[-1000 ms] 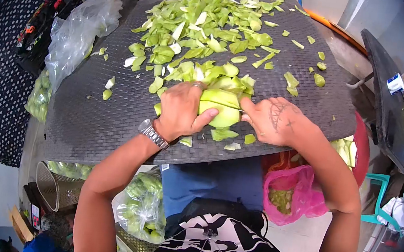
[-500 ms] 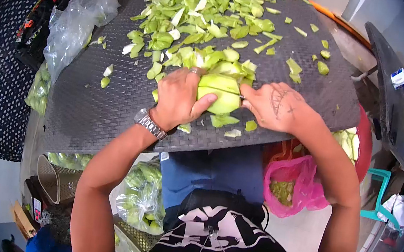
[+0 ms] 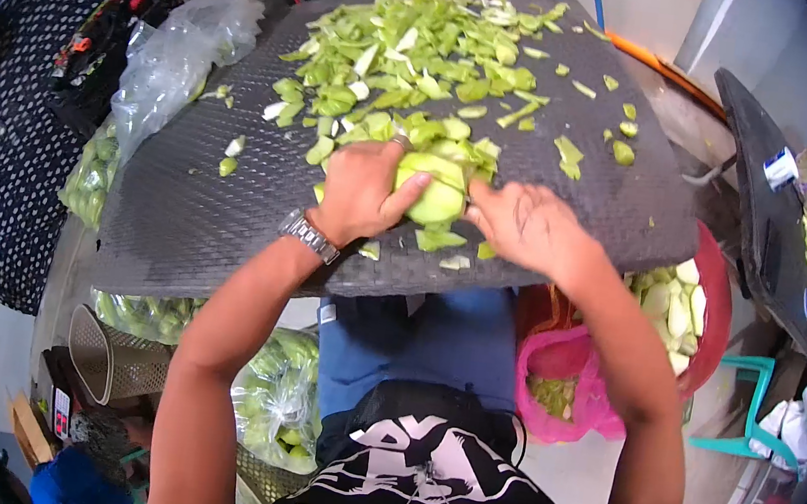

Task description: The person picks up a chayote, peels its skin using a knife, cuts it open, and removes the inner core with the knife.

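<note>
A pale green fruit [image 3: 438, 202], its skin partly off, rests on the dark woven tabletop [image 3: 224, 240]. My left hand [image 3: 359, 189] is closed on its left side, thumb lying across the near face. At the fruit's right side is my right hand [image 3: 526, 225], its fingers wrapped round what looks like a small knife; the handle is hidden in the fist and the blade barely shows against the fruit. Green peelings [image 3: 440, 240] lie just below the fruit, and more are heaped beyond it.
A large heap of peelings [image 3: 418, 47] covers the far table. Clear plastic bags [image 3: 178, 53] lie at the left edge. Below the right edge stand a red tub [image 3: 710, 320] of pale pieces and a pink bag [image 3: 553, 349]. A bag of green fruit [image 3: 277, 398] sits beside my legs.
My right hand has shifted slightly left and down against the fruit, and the fruit appears turned a little. My left hand keeps its hold. The whole view has shifted slightly.
</note>
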Demonstrator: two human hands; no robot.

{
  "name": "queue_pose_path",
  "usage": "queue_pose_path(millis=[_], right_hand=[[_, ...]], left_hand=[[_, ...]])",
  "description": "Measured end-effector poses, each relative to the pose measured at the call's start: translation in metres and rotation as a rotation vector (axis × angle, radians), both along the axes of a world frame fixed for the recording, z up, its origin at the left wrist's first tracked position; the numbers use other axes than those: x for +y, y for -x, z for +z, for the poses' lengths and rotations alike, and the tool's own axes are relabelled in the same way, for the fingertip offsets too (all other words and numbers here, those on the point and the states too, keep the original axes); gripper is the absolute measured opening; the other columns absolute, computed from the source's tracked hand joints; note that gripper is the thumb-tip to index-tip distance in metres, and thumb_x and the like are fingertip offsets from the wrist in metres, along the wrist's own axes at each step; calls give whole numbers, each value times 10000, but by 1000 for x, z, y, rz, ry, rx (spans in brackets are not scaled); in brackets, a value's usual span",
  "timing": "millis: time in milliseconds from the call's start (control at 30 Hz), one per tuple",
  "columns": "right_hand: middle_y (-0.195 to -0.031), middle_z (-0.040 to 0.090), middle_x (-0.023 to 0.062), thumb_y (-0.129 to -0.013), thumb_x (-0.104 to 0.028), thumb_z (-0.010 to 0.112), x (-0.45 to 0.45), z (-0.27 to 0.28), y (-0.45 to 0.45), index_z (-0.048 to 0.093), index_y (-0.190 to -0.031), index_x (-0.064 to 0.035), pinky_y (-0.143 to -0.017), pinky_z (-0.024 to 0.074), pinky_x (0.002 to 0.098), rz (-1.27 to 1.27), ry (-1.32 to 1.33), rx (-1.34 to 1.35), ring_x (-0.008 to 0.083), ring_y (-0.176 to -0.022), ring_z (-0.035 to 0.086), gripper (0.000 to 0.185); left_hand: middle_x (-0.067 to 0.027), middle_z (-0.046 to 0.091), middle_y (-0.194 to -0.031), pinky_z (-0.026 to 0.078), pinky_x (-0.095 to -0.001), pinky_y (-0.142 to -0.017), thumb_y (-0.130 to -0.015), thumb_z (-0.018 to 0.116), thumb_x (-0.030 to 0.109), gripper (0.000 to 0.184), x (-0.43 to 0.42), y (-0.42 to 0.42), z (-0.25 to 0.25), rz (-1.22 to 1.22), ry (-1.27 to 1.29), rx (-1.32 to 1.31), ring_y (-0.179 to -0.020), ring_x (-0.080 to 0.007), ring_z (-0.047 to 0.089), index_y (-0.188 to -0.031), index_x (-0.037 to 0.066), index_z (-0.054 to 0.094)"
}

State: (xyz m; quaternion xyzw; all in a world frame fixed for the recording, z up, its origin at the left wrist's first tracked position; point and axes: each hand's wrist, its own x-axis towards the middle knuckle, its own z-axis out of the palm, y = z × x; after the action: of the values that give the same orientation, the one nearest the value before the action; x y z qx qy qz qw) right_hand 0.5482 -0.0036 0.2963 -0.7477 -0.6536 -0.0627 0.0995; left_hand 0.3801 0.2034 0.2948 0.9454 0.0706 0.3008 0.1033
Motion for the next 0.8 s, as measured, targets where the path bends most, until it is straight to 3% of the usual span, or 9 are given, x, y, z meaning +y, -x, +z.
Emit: queue_pose_path(millis=[67,100,133,200,233,267,333,367,800], right_hand=[[-690,564,106,-1004,-384,634,-8,-4,10,613,-1184,-104,-642,563,477,40,-175,-139,319,-665,685,333],[-717,596,116,-1012,-384,621,-9,-4,12,613,-1176,-99,-642,563,479,30,-148,-130,324,-675,695,329],[-743,628,126,-1021,-385,609,-9,-5,12,613,-1168,-95,-641,562,481,20,-120,-123,329,-686,705,325],[-746,644,127,-1029,-394,595,-10,-4,10,612,-1157,-92,-649,568,470,49,-157,-144,328,-693,714,329],[-747,651,127,-1033,-399,589,-9,-4,10,611,-1151,-91,-653,572,465,64,-174,-156,327,-696,718,331],[-728,607,111,-1019,-403,616,-7,-4,11,620,-1164,-110,-636,561,454,54,-145,-155,308,-665,694,327],[-690,517,79,-992,-411,672,-2,6,13,639,-1189,-148,-603,540,431,30,-80,-149,269,-602,646,330],[-687,626,117,-1042,-395,572,-5,14,15,606,-1119,-91,-688,580,467,15,-30,-94,331,-697,718,315],[-676,608,45,-990,-377,619,10,21,-6,650,-1078,-147,-659,555,424,92,15,-149,258,-677,698,249]], left_hand=[[-241,669,-754,531,-553,-847,-987,584,573,615,-6,-3,23,41,26,172,-747,-444,673,-997,-30,703],[-251,719,-897,450,-588,-1082,-989,567,612,659,-7,-5,39,30,25,302,-891,-435,702,-1017,-27,729],[-232,732,-1051,327,-617,-1197,-987,559,633,671,-4,-12,37,-65,-175,55,-1069,-413,687,-1084,-5,744],[-210,722,-1153,304,-608,-1217,-982,564,637,657,1,-20,43,-192,-211,80,-1197,-393,646,-1106,20,751],[-219,722,-1125,389,-566,-1161,-975,567,648,664,4,-24,45,-292,-94,186,-1152,-407,658,-1123,27,751],[-238,725,-1008,526,-526,-961,-973,574,643,660,5,-26,41,-337,-8,214,-1000,-434,692,-1055,9,737],[-249,703,-869,550,-526,-742,-972,582,632,646,5,-25,54,-220,45,474,-813,-459,689,-967,-3,704],[-244,676,-765,540,-540,-673,-980,583,604,618,8,-25,46,-247,70,385,-717,-470,671,-880,-2,657],[-227,607,-728,480,-535,-630,-1045,527,403,434,3,-15,20,-124,176,134,-683,-463,619,-843,20,558]])
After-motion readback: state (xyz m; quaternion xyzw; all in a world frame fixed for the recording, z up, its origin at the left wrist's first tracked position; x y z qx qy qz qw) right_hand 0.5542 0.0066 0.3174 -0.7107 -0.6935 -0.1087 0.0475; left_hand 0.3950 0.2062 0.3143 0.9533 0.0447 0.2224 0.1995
